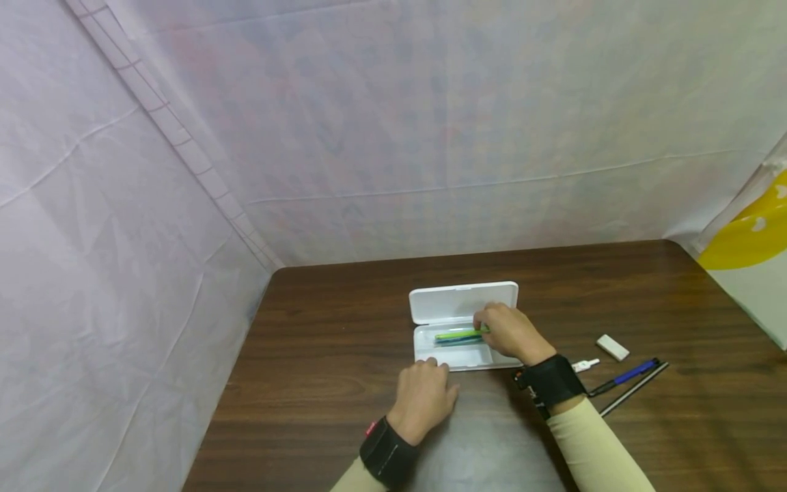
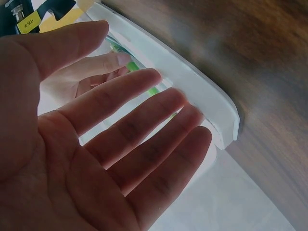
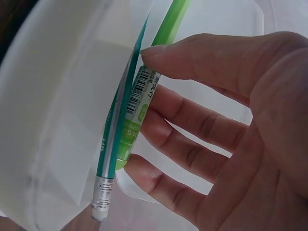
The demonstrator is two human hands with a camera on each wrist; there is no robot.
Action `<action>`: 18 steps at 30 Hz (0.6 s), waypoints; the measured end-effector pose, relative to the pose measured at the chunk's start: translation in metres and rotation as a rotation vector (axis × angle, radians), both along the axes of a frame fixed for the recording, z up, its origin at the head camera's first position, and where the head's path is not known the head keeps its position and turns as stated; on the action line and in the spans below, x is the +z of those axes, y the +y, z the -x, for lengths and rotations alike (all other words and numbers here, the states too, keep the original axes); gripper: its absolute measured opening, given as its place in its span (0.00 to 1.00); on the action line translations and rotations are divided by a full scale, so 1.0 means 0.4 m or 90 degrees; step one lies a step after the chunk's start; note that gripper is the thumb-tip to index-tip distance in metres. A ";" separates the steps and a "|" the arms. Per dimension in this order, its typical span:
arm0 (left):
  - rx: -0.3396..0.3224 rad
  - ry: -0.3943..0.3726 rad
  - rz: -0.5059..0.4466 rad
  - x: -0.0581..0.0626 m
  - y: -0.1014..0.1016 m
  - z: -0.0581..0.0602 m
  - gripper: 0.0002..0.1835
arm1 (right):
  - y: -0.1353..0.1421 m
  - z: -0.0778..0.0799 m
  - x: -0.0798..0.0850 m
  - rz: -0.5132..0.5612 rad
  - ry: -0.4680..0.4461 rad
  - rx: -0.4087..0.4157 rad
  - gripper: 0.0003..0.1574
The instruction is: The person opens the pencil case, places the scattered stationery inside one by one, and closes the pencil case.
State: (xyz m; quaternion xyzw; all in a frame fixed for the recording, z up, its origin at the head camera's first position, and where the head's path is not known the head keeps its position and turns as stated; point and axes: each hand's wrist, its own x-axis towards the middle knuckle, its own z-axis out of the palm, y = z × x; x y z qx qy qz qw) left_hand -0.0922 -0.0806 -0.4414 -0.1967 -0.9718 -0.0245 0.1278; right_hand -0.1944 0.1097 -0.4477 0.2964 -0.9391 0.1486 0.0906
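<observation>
A white pencil case lies on the table with its lid raised at the back. My right hand is over its right half and pinches a green pen with a barcode label between thumb and fingers. Alongside that pen is a teal pencil with a silver ferrule and white eraser end. Both lie lengthwise across the case. My left hand is at the front left of the case, fingers extended, with the fingertips right at its front wall.
To the right on the brown table lie a white eraser, a blue pen, a dark slim stick and a small white tube, partly hidden by the right wrist. White sheeting hangs behind the table.
</observation>
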 end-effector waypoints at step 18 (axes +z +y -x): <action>0.002 -0.015 -0.003 0.001 -0.002 0.000 0.17 | -0.004 -0.001 -0.005 -0.001 -0.018 -0.001 0.08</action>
